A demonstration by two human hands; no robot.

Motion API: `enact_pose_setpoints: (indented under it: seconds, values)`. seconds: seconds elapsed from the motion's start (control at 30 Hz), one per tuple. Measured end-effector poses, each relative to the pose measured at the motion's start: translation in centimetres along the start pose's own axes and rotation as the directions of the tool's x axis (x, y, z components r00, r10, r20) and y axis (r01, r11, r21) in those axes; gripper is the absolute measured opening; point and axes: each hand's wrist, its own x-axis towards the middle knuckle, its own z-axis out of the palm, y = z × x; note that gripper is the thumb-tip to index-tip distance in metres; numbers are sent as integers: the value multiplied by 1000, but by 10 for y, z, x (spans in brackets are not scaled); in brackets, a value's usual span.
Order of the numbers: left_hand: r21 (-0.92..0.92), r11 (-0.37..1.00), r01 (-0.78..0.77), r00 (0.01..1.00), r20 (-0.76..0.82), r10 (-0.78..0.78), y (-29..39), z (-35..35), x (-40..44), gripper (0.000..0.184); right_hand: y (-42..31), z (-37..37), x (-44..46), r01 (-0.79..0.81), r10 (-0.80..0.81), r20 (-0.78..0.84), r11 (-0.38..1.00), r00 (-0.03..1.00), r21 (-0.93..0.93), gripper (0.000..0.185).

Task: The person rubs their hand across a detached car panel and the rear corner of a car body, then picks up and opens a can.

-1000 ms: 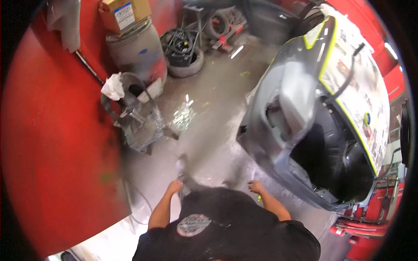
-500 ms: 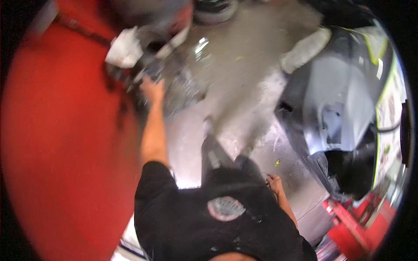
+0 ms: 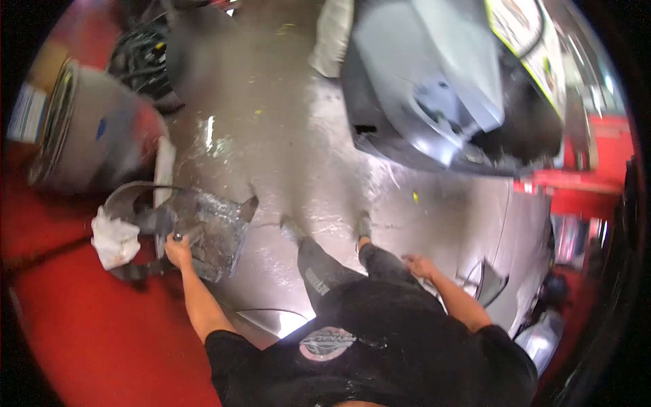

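Note:
My left hand (image 3: 178, 252) is closed around something small and dark that I cannot make out, at the near side of a worn grey stand or tray (image 3: 215, 234) with a dirty, flaky surface. Just left of that hand, a crumpled white cloth or paper (image 3: 115, 239) sits over the dark curved rim of the same piece. Beside my right thigh, my right hand (image 3: 422, 266) hangs with fingers loosely bent and apart, nothing visible in them. Behind it a thin dark-framed piece (image 3: 489, 283) stands low near the floor.
A grey car bumper or body panel (image 3: 434, 88) stands ahead at the right, with a white wrapped roll (image 3: 332, 37) beside it. A large grey bin (image 3: 102, 132) stands at the left. Red cabinets (image 3: 590, 156) line the right. The floor (image 3: 285, 149) is wet-looking and shiny.
The view has swung to the right, so the grey panel now lies more ahead. The stand by my left hand shows nearer and lower. My left hand stays closed beside it.

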Motion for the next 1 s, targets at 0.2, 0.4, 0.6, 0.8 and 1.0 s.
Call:
enact_pose_setpoints:
  seconds: [0.2, 0.4, 0.6, 0.8, 1.0]
  values:
    - [59, 974, -218, 976, 35, 216, 98, -26, -96, 53, -30, -1, 11, 258, -246, -174, 965, 954, 51, 39]
    - [-232, 830, -507, 792, 255, 555, 201, 28, -229, 52, -33, 3, 14, 351, -333, -215, 935, 918, 49, 41]
    - [-486, 513, -707, 349, 391, 852, 352, 26, -415, 47, 23, -4, -3, 454, -454, -298, 888, 840, -72, 60]
    - [-643, 384, -663, 130, 406, 905, 452, -6, -556, 52, 98, -31, -48, 593, -488, -469, 799, 736, 99, 76]
    - [-636, 351, -687, 66, 427, 902, 506, -15, -628, 58, 164, -56, -81, 641, -377, -618, 716, 690, 278, 74]
